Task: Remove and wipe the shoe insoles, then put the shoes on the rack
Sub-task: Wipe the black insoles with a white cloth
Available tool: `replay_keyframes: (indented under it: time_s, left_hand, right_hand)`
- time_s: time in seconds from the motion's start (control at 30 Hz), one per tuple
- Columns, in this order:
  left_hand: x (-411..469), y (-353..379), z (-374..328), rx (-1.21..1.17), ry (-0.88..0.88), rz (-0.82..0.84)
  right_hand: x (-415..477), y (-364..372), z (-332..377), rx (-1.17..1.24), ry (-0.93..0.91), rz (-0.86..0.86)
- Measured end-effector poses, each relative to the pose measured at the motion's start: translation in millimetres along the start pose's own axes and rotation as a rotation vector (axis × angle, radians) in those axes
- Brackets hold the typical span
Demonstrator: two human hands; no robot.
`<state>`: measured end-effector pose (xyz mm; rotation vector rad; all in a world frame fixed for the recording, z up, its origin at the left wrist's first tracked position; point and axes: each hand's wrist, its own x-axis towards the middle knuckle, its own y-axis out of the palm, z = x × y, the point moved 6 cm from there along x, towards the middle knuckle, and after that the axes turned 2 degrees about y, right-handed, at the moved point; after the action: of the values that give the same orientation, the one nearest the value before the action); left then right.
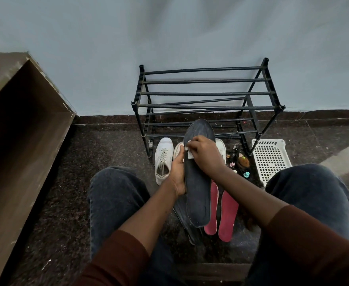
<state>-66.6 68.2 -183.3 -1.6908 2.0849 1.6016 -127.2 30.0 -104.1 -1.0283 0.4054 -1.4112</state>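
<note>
Dark grey and long, a foam insole [197, 182] is held upright above the dark speckled stone floor [107, 162], between the knees of a seated person. It is gripped along its left edge by the left hand [177, 174], thumb laid up against the edge, the other fingers hidden behind it. A small white wipe [189, 154] is pinched and pressed against the insole's upper part by the curled fingers of the right hand [204, 155].

Two pink insoles [228, 215] are seen lying side by side on the floor, just right of the held one. A white lace-up sneaker [163, 159] stands to the left, with further white shoes partly hidden behind the hands. Beyond them, against the pale blue wall, a black tubular shoe rack [206, 100] is placed. A white perforated plastic basket [270, 159] sits at its right, small colourful items [239, 162] between.
</note>
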Motion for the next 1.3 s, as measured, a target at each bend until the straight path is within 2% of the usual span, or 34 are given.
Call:
replay_keyframes:
  time_s: [0.2, 0.33, 0.43, 0.63, 0.83, 0.97, 1.2, 1.3]
  left_hand:
    - [1, -8, 2, -0.006, -0.025, -0.062]
    - [5, -25, -1, 0.044, 0.044, -0.180]
    - [10, -28, -3, 0.094, 0.044, -0.178]
    - [7, -13, 1, 0.099, 0.006, -0.078]
    - [2, -3, 4, 0.066, -0.019, -0.021]
    - [2, -8, 2, 0.072, -0.006, -0.051]
    - [7, -18, -2, 0.061, 0.027, -0.115]
    - [4, -12, -3, 0.078, 0.021, -0.079]
  right_hand:
    - [-9, 0, 0, 0.111, 0.094, -0.016]
    - [-37, 7, 7, 0.212, 0.132, 0.159]
    - [-46, 7, 14, 0.240, 0.117, 0.279]
    - [-19, -8, 5, 0.186, 0.137, 0.167]
    - [8, -10, -13, 0.087, 0.290, 0.047]
    - [0, -1, -4, 0.050, 0.200, 0.110]
    - [-28, 2, 1, 0.231, 0.223, 0.281]
    - [-26, 1, 3, 0.224, 0.210, 0.249]
